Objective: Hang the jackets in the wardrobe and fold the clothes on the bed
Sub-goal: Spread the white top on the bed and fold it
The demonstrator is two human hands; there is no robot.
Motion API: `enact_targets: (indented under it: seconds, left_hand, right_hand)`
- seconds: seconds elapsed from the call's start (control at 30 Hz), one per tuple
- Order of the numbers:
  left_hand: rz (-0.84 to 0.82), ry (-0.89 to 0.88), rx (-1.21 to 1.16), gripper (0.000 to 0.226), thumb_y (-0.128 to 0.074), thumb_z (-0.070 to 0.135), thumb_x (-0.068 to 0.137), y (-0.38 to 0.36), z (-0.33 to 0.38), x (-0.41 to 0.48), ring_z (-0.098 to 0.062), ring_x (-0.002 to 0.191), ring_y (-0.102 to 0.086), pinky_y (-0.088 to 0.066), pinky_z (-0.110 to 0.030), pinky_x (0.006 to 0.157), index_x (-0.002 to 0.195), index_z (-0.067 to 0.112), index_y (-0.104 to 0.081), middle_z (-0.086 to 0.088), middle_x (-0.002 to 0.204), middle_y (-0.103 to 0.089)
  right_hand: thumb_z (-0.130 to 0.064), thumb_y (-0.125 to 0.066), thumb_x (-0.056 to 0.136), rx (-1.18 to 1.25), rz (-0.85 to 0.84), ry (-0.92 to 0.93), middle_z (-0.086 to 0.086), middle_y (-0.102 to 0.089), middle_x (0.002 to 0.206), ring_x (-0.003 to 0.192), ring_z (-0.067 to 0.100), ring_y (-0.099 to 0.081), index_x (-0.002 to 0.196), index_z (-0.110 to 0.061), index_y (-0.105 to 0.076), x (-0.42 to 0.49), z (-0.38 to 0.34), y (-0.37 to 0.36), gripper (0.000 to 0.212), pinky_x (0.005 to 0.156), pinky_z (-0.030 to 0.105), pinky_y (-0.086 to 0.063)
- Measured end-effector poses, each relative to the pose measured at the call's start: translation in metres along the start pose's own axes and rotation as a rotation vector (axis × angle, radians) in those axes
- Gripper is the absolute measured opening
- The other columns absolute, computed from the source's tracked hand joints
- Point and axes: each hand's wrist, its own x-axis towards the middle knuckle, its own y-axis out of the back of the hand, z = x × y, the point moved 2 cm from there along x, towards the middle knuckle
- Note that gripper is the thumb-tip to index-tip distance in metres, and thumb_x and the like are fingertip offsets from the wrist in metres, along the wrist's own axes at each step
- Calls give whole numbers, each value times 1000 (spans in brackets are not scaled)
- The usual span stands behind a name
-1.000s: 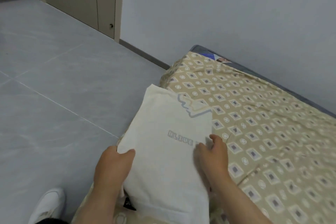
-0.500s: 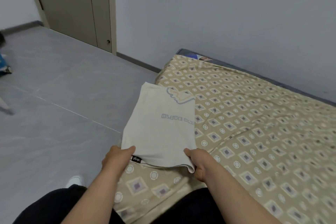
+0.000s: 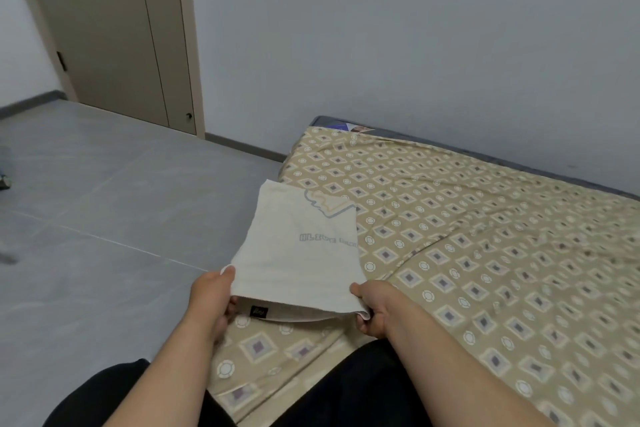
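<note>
Left hand and right hand each pinch a near corner of the folded cream garment, lying at the bed corner's left edge; uneven release could slide it floorward, undoing folds.

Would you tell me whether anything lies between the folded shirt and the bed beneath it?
Nothing visible does. The left hand and right hand grip the shirt by its near corners over the bed.
</note>
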Motion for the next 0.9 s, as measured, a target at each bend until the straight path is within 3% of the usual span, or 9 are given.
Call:
enact_targets:
  seconds: [0.07, 0.13, 0.2, 0.33, 0.57, 0.73, 0.8, 0.83, 0.9]
  left_hand:
    - [7, 1, 51, 15, -62, 15, 93, 8, -5, 8, -18, 45, -50, -43, -23, 44, 84, 4, -62, -9, 62, -55]
    - [67, -86, 261, 17, -71, 15, 86, 15, -13, 13, -24, 66, -59, -52, -36, 65, 75, 5, -63, -13, 71, -62]
    - [57, -118, 396, 26, -74, 28, 78, 14, -18, 10, -23, 70, -57, -49, -37, 70, 66, 12, -58, -10, 72, -60]
    - [-20, -97, 662, 42, -62, 48, 83, 8, -24, 21, -33, 85, -64, -52, -40, 82, 81, 6, -68, -11, 88, -68]
    - [75, -249, 758, 29, -59, 31, 90, 3, -20, 27, -29, 72, -56, -36, -33, 59, 67, 15, -54, -5, 74, -60]
    - [53, -223, 495, 23, -52, 19, 97, 1, -12, 22, -26, 73, -53, -36, -34, 67, 86, 2, -63, -5, 76, -59]
    - [77, -225, 455, 28, -49, 22, 94, 4, -3, 16, -28, 71, -50, -34, -34, 64, 77, 3, -59, -16, 78, -61]
    - [89, -225, 448, 27, -47, 22, 93, 6, 1, 14, -30, 73, -51, -36, -36, 64, 76, 4, -59, -24, 85, -63]
    - [90, -207, 439, 30, -48, 17, 96, 11, 10, 7, -37, 106, -58, -44, -40, 87, 116, -1, -61, -27, 129, -58]
  right_hand:
    - [-16, -54, 99, -39, 8, -18, 5, -63, 81, 63, 18, -55, 92, -9, -57, 5, 1, -1, 10, 48, 25, -42]
    - [-7, -49, 98, -106, 12, -4, 6, -59, 82, 67, 18, -55, 83, -11, -53, 10, 0, -3, 15, 56, 27, -47]
    - [-2, -46, 97, -216, 7, 59, 2, -55, 83, 70, 15, -55, 78, -17, -48, 15, -3, -6, 24, 63, 27, -51]
    - [-2, -42, 98, -333, -16, 87, 0, -51, 85, 71, 13, -53, 77, -20, -44, 17, -6, -7, 27, 68, 27, -51]
    - [-5, -44, 97, -331, -15, 115, 8, -54, 109, 99, 24, -54, 78, -19, -46, 28, -5, -7, 24, 99, 40, -51]
    - [-7, -54, 93, -184, 60, 199, 15, -61, 109, 98, 31, -62, 98, -10, -55, 27, -2, -7, 6, 94, 46, -55]
    - [-9, -56, 91, -118, 80, 243, 14, -63, 100, 88, 30, -64, 95, -9, -57, 21, -1, -8, 4, 84, 45, -58]
    - [-10, -56, 90, -98, 98, 272, 11, -62, 93, 79, 27, -63, 89, -10, -57, 16, -1, -8, 1, 76, 41, -59]
    - [-8, -52, 88, -56, 108, 343, 5, -57, 87, 71, 21, -59, 90, -13, -54, 5, -4, -7, 6, 63, 33, -52]
